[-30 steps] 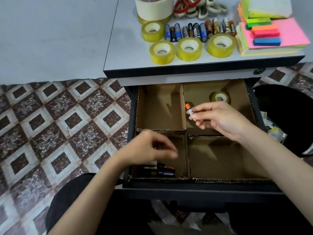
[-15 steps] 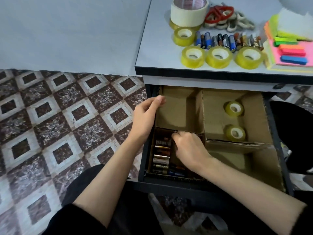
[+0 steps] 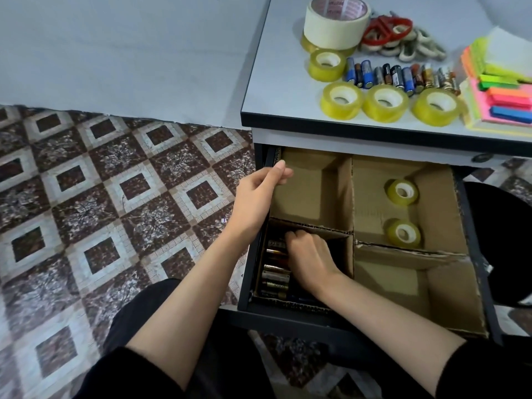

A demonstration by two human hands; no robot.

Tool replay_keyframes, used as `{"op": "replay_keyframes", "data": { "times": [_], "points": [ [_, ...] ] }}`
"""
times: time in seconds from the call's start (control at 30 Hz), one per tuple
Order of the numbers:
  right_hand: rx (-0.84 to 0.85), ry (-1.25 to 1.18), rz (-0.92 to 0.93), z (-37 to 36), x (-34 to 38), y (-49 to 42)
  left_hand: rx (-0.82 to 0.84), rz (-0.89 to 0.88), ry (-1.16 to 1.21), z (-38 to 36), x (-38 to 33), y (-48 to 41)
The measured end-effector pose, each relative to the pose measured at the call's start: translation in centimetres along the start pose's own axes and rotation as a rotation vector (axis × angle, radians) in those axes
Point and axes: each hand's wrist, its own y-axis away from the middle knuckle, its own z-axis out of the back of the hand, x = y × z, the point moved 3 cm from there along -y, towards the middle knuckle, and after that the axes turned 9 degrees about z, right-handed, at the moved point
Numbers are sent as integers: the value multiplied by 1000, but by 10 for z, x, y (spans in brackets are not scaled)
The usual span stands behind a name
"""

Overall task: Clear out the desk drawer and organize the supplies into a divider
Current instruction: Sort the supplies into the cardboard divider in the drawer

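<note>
left hand: at the left side of the open drawer; thumb hooked over the top of the left wall of the cardboard divider, the other fingers wrapped down the outer side, gripping that edge
right hand: down in the near-left compartment; fingers curled in among the loose batteries; whether it has hold of one cannot be told, as the fingertips are hidden
divider: sits inside the black drawer, four compartments; the batteries lie side by side along the left of the near-left one
far-right compartment: two small yellow tape rolls, one toward the back, one nearer the front, apart from each other
far-left and near-right compartments: only bare cardboard shows
desk top: above the drawer; a row of batteries lying side by side; three yellow tape rolls in a line just in front of it, left, middle, right; a fourth at the row's left end
back of desk: a wide roll of masking tape stacked on another yellow roll; red-handled scissors beside it
right edge of desk: a stack of bright sticky notes
floor: brown and white patterned tile to the left of the drawer; the person's dark sleeves at the bottom of the picture
</note>
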Motion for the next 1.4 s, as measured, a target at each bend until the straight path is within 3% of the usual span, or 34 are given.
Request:
{"op": "replay_keyframes", "data": {
  "times": [0.4, 0.97, 1.07, 1.23, 1.4],
  "points": [
    [-19, -123, -135, -8, -20, 9, -12, 33, -37, 0, 3, -1],
    [-41, -251, -94, -4, -19, 20, 9, -13, -205, -3, 5, -1],
    [-123, -273, -61, 4, -17, 29, -35, -50, -257, 1, 12, 0],
    [-400, -404, -53, 35, -25, 48, -56, -160, -498, -3, 13, 7],
    [-487, -420, -35, 60, -43, 67, -51, -156, -657, -11, 0, 10]
  ]
}}
